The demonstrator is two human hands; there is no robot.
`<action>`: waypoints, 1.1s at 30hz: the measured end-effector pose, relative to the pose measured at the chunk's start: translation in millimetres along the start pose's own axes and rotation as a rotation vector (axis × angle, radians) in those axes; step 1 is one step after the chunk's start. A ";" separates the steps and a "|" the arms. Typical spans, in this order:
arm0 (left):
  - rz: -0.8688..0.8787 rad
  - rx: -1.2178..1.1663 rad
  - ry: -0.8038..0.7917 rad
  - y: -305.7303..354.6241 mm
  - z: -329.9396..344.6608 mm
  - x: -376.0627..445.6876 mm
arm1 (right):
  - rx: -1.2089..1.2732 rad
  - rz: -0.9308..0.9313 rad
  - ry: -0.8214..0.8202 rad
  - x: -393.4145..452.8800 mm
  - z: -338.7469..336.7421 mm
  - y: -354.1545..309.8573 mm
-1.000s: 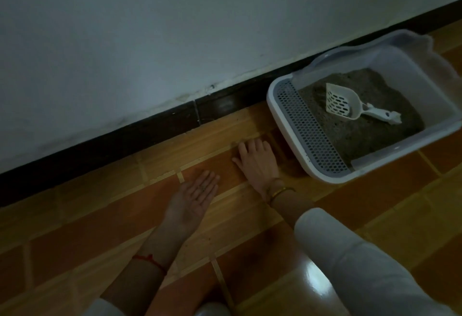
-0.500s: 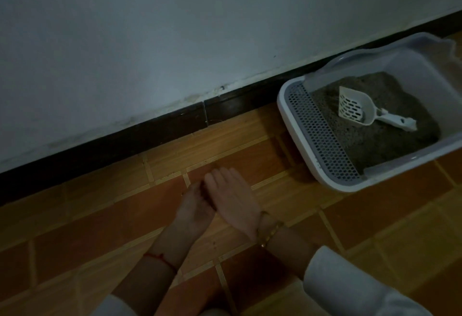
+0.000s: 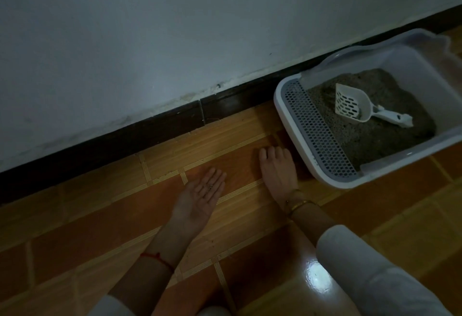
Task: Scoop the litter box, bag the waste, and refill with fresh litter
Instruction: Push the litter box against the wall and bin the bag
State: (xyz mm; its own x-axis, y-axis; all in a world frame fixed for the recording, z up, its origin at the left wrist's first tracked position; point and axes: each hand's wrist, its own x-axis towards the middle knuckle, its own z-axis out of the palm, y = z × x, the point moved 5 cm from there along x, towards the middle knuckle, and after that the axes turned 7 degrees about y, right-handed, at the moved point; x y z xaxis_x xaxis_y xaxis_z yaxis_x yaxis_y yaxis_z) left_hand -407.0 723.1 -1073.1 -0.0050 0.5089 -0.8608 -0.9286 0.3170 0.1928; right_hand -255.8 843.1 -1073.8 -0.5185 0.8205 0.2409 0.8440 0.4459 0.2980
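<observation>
Left hand palm up, fingers straight, a few dark grains lying on it; right hand flat on the floor tiles, fingers spread — just beside the litter box. Scoop resting on the grey litter inside the box — against the wall.

White scoop lies on grey litter in box.

Place: a home, at floor level against a wall.
Signs: cat litter box with scoop, glossy orange floor tiles, dark skirting board, plain painted wall.
</observation>
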 end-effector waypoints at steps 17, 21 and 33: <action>-0.014 0.084 0.054 -31.6 -10.7 -8.3 | 0.504 0.174 0.067 -45.9 -66.7 -44.0; -0.028 0.033 -0.010 -27.7 -15.1 -14.0 | 0.284 0.254 -0.067 -62.6 -35.6 -7.0; 0.007 0.130 0.026 -30.8 -15.1 -17.8 | 0.261 -0.114 0.069 -54.3 -52.5 -43.8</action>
State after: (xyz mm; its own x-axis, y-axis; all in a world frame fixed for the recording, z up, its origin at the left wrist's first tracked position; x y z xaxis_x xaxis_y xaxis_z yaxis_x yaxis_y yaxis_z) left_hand -384.0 692.2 -1070.8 -0.0221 0.4909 -0.8709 -0.8728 0.4154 0.2563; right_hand -271.9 760.3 -1051.5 -0.6123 0.7378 0.2842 0.7821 0.6178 0.0811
